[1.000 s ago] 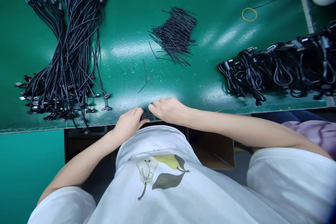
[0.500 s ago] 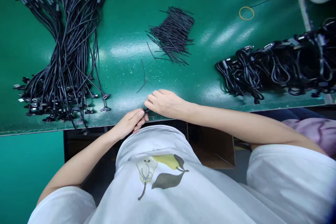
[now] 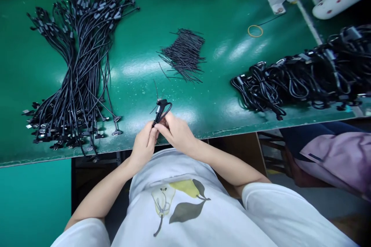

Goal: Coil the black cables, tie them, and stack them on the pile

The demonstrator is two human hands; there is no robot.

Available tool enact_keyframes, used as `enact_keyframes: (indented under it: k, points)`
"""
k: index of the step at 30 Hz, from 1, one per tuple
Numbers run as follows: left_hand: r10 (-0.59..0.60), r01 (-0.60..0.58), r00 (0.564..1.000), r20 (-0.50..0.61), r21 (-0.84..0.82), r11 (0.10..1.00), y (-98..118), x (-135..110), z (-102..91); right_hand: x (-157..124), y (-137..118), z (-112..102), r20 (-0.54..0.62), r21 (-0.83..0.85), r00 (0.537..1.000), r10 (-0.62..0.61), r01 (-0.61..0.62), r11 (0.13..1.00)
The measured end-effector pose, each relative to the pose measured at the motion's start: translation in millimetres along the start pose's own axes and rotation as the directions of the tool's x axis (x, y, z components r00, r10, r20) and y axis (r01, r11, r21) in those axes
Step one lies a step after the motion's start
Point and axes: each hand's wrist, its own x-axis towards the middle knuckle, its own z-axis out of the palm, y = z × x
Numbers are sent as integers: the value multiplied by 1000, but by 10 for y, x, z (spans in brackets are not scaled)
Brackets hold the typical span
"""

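Left hand [image 3: 144, 143], right hand [image 3: 174, 132] now raised off table [image 3: 220, 65], pinching folded cable [image 3: 160, 110].

Short black coiled cable [image 3: 161, 109], looped and bunched, upright over the green table's near edge, pinched from below.

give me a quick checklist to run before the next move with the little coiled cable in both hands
1. Left hand and right hand both pinch the small coiled black cable: ok.
2. Its loop is bunched together, not sprawling: ok.
3. Tie wrapped round the coil: cannot tell, the fingers hide that end.
4. The pile of short thin black ties lies on the glossy green table, straight ahead of the hands: ok.
5. The row of coiled black cables at right lies apart from the hands: ok.
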Motion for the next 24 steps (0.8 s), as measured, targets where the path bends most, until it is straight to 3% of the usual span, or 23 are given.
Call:
enact_keyframes:
  k: [3, 7, 12, 15, 18, 21, 24]
  points:
    - [122, -117, 992, -22, 166, 979, -20, 40, 64, 22, 29, -35, -14, 71, 1000, -14, 15, 997]
    - [257, -274, 962, 97, 352, 895, -56, 108, 139, 60, 132, -93, -43, 320, 999, 26, -11, 947]
    - [242, -287, 957, 163, 388, 876, -50, 152, 116, 110, 216, -125, 36, 583, 983, 182, -168, 795]
    - [258, -252, 966, 29, 343, 905, 8, 196, -6, 96, 234, -159, 59, 607, 981, 186, -183, 773]
    - [313, -266, 942, -117, 303, 915, 99, 256, -118, 53, 248, -165, 56, 475, 991, 120, -132, 870]
    - [397, -351, 910, -118, 287, 891, 162, 303, -142, 15, 256, -124, -20, 149, 999, -32, 35, 988]
    - [339, -310, 923, -180, 173, 935, 156, 318, -101, -1, 248, -88, -107, -111, 983, -148, 136, 984]
